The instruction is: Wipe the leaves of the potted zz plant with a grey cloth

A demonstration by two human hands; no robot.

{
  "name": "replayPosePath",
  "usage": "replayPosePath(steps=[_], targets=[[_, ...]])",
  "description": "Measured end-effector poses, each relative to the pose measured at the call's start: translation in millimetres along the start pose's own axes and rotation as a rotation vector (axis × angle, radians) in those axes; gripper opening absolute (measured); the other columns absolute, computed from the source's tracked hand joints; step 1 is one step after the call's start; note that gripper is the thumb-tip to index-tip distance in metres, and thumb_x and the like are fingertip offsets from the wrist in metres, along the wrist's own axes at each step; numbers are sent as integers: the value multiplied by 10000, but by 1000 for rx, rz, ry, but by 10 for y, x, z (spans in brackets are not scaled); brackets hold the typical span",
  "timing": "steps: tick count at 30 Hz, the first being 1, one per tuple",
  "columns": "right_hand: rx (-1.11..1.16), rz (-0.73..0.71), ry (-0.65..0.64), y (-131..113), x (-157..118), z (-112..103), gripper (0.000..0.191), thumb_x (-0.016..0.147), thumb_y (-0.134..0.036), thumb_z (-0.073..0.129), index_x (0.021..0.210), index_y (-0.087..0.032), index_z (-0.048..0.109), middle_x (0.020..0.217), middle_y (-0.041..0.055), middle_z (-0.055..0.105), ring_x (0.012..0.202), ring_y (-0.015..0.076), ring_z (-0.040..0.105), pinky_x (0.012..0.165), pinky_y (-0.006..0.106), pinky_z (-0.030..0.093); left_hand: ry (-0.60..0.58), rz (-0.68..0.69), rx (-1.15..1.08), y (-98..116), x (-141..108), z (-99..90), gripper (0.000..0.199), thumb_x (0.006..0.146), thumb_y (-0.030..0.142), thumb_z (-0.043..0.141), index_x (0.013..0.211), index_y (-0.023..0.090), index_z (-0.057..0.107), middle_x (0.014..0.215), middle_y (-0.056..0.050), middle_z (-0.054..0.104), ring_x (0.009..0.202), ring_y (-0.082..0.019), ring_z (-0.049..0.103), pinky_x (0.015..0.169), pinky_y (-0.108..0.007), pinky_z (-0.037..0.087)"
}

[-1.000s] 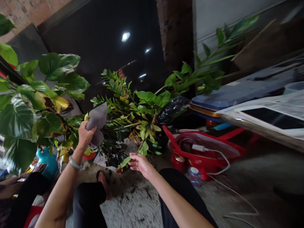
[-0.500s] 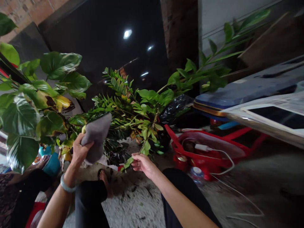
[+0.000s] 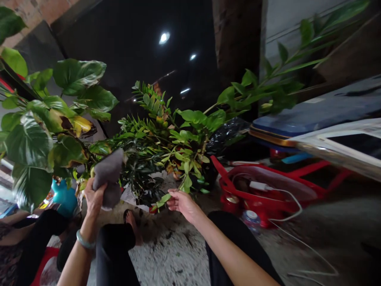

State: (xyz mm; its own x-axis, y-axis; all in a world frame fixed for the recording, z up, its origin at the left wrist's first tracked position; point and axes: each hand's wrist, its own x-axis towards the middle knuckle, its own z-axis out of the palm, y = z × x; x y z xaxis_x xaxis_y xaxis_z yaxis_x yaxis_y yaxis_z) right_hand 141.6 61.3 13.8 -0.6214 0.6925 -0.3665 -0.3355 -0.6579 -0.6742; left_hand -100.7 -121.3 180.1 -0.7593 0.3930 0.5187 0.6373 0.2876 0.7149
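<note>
A grey cloth point(image 3: 109, 174) is gripped in my left hand point(image 3: 94, 195), at the left below the broad-leaved plant point(image 3: 29, 141). Its upper end stands up above my fingers and the rest hangs beside them. My right hand point(image 3: 181, 202) pinches a thin leafy stem point(image 3: 187, 182) between thumb and fingers, close to its drooping tip. That stem belongs to the bushy green potted plant point(image 3: 190, 137) in the middle, which has some yellowed leaves low down. Its pot is mostly hidden in shadow.
At the right stands a red plastic stool or carrier point(image 3: 264, 180) with a white charger and cable point(image 3: 290, 194). A clear bottle point(image 3: 252, 218) is beside it. Stacked boards point(image 3: 315, 115) jut in above. At the left edge another person sits near a turquoise container point(image 3: 64, 196). Debris dots the concrete floor point(image 3: 172, 254).
My left hand with the cloth has moved a little left and down, away from the stem. My right hand keeps its pinch on the stem. The view has shifted slightly.
</note>
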Motion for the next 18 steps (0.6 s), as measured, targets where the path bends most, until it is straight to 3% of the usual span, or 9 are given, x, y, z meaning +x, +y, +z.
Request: replayPosePath(steps=[2, 3, 7, 9, 10, 12, 15, 18], targets=[[36, 3, -12, -3, -6, 61, 137, 800, -149, 658, 929, -193, 640, 631, -3, 719, 528, 162, 712, 503, 257, 583, 77, -85, 59, -61, 146, 115, 324, 652, 441, 735, 871, 203, 714, 788, -23, 676, 805, -256, 643, 744, -356, 521], [50, 5, -19, -1, -14, 91, 138, 805, -149, 649, 934, -197, 637, 633, -2, 722, 537, 167, 720, 514, 263, 589, 47, -121, 84, -114, 144, 215, 318, 648, 421, 736, 874, 198, 716, 804, -35, 693, 820, -264, 657, 759, -364, 522], [60, 12, -56, 11, -58, 125, 163, 807, -163, 648, 963, -206, 629, 614, -14, 713, 541, 183, 734, 507, 267, 584, -354, -242, 124, -394, -334, 569, 194, 583, 265, 724, 764, 195, 736, 692, -44, 704, 726, -279, 675, 695, -372, 515], [49, 17, -67, 3, -76, 83, 179, 800, -176, 665, 974, -203, 631, 613, -14, 713, 529, 181, 728, 487, 260, 572, -522, -290, 74, -482, -637, 541, 178, 544, 236, 693, 708, 194, 749, 624, -39, 684, 667, -282, 657, 637, -370, 497], [43, 19, -70, -6, -82, 54, 185, 797, -181, 672, 976, -201, 631, 617, -11, 716, 523, 179, 722, 477, 257, 566, -551, -301, 52, -490, -738, 464, 177, 533, 245, 682, 689, 196, 750, 608, -36, 677, 653, -283, 648, 619, -370, 489], [35, 14, -74, -29, -85, 1, 189, 793, -186, 679, 976, -198, 634, 636, -5, 727, 515, 171, 711, 466, 252, 559, -474, -290, 28, -426, -789, 232, 206, 541, 303, 682, 703, 198, 754, 619, -27, 680, 661, -284, 641, 613, -367, 487], [36, -3, -67, -50, -68, -21, 171, 794, -188, 681, 960, -196, 638, 648, -4, 730, 508, 161, 696, 471, 250, 558, -171, -192, 28, -193, -536, -74, 314, 583, 402, 719, 816, 195, 757, 691, -18, 698, 727, -277, 650, 665, -358, 507], [38, 0, -52, -27, -38, 37, 148, 802, -184, 663, 949, -197, 646, 620, -3, 715, 524, 169, 702, 497, 256, 566, -6, -70, 36, 5, -206, -13, 346, 627, 423, 738, 889, 197, 747, 780, -24, 709, 798, -258, 662, 730, -345, 521]])
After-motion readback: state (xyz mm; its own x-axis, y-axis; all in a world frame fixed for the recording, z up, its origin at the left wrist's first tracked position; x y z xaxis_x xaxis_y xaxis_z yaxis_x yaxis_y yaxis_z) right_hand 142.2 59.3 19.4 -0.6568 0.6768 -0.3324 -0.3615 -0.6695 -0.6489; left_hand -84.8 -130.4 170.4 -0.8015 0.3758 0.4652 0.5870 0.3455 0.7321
